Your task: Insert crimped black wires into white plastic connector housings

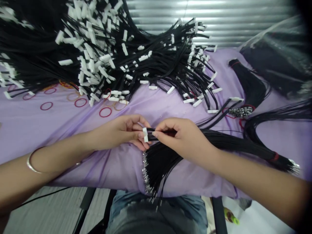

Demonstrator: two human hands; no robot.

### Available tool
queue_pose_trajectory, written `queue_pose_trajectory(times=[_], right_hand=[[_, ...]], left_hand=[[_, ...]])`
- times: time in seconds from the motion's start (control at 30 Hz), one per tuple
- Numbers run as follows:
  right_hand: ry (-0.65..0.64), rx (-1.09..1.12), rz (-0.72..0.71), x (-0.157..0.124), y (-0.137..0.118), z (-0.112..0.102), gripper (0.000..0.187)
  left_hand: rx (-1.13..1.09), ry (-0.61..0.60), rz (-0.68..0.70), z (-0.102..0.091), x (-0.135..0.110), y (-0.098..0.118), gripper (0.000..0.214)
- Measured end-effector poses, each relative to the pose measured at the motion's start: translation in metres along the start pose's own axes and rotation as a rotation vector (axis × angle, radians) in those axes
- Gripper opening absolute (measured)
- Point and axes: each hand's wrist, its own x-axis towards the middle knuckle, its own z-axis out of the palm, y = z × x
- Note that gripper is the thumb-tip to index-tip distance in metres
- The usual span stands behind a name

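Note:
Near the front of the purple-covered table, my left hand [129, 132] pinches a small white connector [145, 134] between thumb and fingers. Black wires run out of the connector's right side. Just to the right, my right hand [177, 131] is closed, thumb against forefinger, on a black wire [152, 134] close to the connector. Under my hands lies a bundle of loose black wires [161, 165], its silvery terminal ends fanned along the left and hanging over the table's front edge. The tips inside my right fingers are hidden.
A large heap of black cables with white connectors [158, 65] covers the back left. Red rubber bands [105, 112] lie before it. At right are a tied wire bundle [248, 81], another bundle [243, 144] and a clear plastic bag [280, 61]. Corrugated metal [219, 19] stands behind.

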Motion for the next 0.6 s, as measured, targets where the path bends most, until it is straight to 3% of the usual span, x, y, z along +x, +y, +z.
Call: queue_pose_trajectory(times=[0.23,0.6], right_hand=[[-0.060,0.066,0.018,0.0032,-0.0024,0.0007,0.012],[-0.080,-0.146,-0.063,0.0006,-0.0069,0.0032,0.017]], left_hand=[[-0.027,-0.003,0.044,-0.0020,0.0011,-0.0069,0.016],[-0.067,-0.019,0.038,-0.0004,0.0028,-0.0088,0.019]])
